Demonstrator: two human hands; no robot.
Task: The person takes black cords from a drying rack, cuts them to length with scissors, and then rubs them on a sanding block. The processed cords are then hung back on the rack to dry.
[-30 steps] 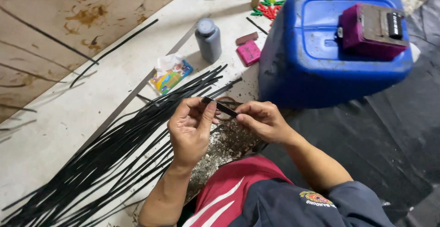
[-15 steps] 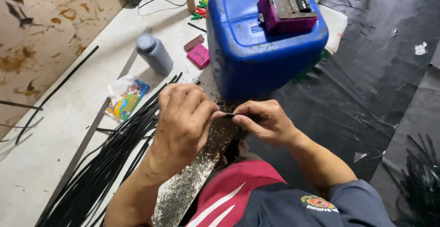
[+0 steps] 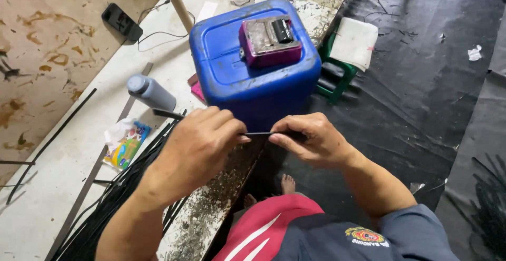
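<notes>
Atop blue jerrycan (image 3: 247, 76), purple box (image 3: 270, 41)

single head-worn view, steeply downward and close over the hands and blue drum (image 3: 253, 76)

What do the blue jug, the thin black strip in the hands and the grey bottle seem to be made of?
Blue jug: moulded plastic, going by its slight sheen, rounded corners and scuffs. Thin black strip, pinched between left hand and right hand: probably plastic or rubber, matte and flat; too thin to tell. Grey bottle: likely plastic, dull and smooth.
</notes>
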